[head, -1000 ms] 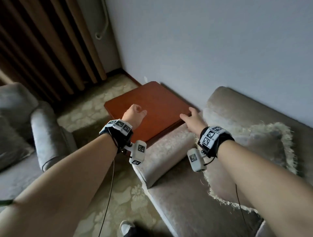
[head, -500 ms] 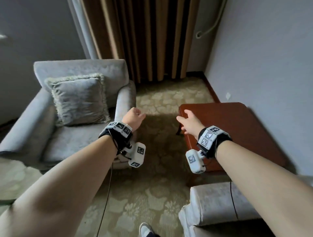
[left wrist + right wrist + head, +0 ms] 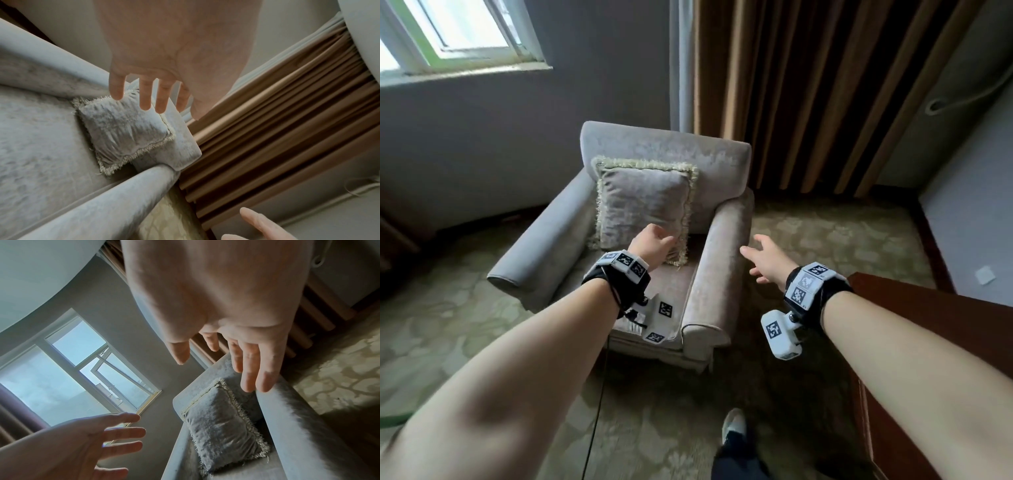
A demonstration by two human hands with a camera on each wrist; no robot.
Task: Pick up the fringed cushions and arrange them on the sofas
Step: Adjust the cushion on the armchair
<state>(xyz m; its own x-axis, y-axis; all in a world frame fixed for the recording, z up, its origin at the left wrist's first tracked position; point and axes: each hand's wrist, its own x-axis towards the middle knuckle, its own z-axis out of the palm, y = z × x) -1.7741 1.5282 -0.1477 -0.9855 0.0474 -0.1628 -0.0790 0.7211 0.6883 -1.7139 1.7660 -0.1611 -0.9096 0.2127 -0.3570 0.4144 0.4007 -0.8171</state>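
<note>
You are reaching for the fringed cushion (image 3: pixel 643 205), which leans upright against the back of the armchair (image 3: pixel 726 250), nearer its left arm; next, get both hands on its side edges. Your left hand (image 3: pixel 654 245) hovers before its lower right corner, your right hand (image 3: pixel 767 258) beyond the chair's right arm, both spread wide, empty.

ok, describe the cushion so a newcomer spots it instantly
Below the window, beside the brown curtain, stands a grey armchair. The cushion leans upright against its backrest: square, grey, and the only thing with a pale fringe round its edges.
</note>
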